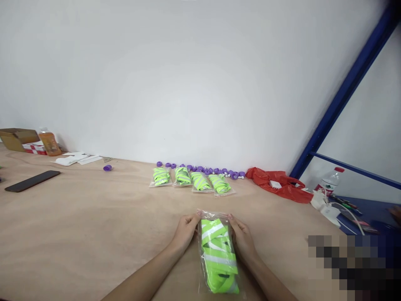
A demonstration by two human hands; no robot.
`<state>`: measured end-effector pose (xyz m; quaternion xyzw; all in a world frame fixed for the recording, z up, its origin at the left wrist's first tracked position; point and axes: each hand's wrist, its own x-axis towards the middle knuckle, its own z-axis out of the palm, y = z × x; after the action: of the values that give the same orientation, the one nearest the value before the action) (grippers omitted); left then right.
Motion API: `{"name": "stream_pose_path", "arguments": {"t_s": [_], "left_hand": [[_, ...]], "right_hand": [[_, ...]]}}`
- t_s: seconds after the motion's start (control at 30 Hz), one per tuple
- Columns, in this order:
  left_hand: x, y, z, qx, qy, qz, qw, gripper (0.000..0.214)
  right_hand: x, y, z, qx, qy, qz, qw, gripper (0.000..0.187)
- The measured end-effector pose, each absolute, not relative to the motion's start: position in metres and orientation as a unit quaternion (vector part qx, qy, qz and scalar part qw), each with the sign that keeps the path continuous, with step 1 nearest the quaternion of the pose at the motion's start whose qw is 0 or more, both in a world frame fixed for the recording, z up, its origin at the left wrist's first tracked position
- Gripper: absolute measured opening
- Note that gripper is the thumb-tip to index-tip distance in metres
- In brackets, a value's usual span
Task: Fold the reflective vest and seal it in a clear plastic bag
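A clear plastic bag [218, 253] with a folded neon-green item bearing grey reflective stripes lies on the wooden table [94, 217] in front of me. My left hand [184, 231] grips the bag's upper left edge, fingers curled on it. My right hand [241, 236] holds the upper right edge the same way. Farther back, several similar packed bags [191, 180] lie side by side in a row.
Purple caps [200, 169] line the wall behind the row; one lone cap [107, 168] sits left. A black phone [32, 180], cardboard box [17, 138] and drink bottle [49, 142] are far left. A red plastic bag [278, 184], water bottle [328, 182] and blue rack [344, 92] stand right.
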<state>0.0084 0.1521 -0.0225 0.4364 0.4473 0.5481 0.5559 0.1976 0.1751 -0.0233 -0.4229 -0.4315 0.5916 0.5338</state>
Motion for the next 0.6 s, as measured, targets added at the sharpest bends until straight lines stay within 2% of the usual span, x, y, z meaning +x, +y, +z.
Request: {"name": "stream_pose_path", "arguments": {"t_s": [0.1, 0.27, 0.6], "left_hand": [[0.0071, 0.1545, -0.0213, 0.436, 0.46, 0.551, 0.543, 0.062], [0.0055, 0.1561, -0.0191, 0.436, 0.461, 0.564, 0.528, 0.059], [0.0061, 0.1561, -0.0163, 0.412, 0.468, 0.577, 0.528, 0.053]], "right_hand": [[0.1986, 0.176, -0.023, -0.424, -0.44, 0.592, 0.525, 0.054], [0.2007, 0.1757, -0.0278, -0.415, -0.427, 0.604, 0.53, 0.041], [0.2035, 0.1751, -0.0252, -0.42, -0.392, 0.627, 0.527, 0.043]]}}
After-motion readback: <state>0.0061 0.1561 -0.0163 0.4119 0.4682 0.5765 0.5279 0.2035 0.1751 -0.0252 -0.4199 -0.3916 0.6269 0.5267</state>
